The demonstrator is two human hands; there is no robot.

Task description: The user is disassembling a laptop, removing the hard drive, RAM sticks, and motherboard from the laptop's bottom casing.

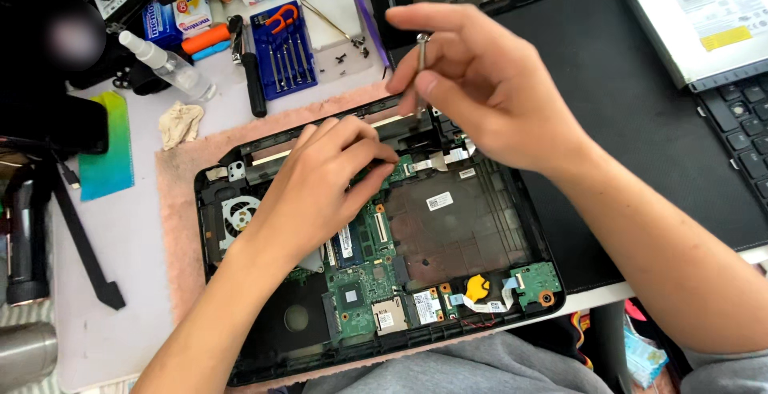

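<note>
An opened black laptop base lies in front of me with its green circuit board and a cooling fan exposed. My left hand rests on the board near the back edge, fingers curled and pressing down on a part there. My right hand holds a thin metal screwdriver upright between thumb and fingers, its tip pointing down at the rear of the base beside my left fingertips. The exact spot under the tip is hidden by my fingers.
A pink mat lies under the laptop. At the back sit a blue screwdriver set, a black pen-like tool, a spray bottle, a crumpled cloth and loose screws. An optical drive and keyboard lie right.
</note>
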